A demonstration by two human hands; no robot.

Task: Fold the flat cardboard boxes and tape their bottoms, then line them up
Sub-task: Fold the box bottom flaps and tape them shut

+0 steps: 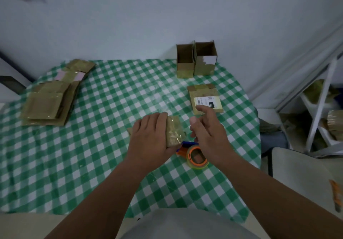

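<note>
Box [174, 131]: taped cardboard, on the checked cloth [111, 94], under the left hand [151, 136], whose fingers curl over its top and grip it. Right hand [207, 136]: just right of the box, fingers spread and loose, holding nothing. Tape dispenser [195, 156]: orange, beneath the right hand. Labelled box [205, 99]: beyond the right fingertips. Two upright boxes [195, 60]: farther beyond, touching. Flat stack [52, 97]: well left of the left hand.

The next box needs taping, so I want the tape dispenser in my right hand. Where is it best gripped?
Probably around the orange roll housing, coming down from above with the right hand. The tape dispenser lies flat on the tablecloth, so its top is exposed; its blue end sits close under the left hand.
</note>
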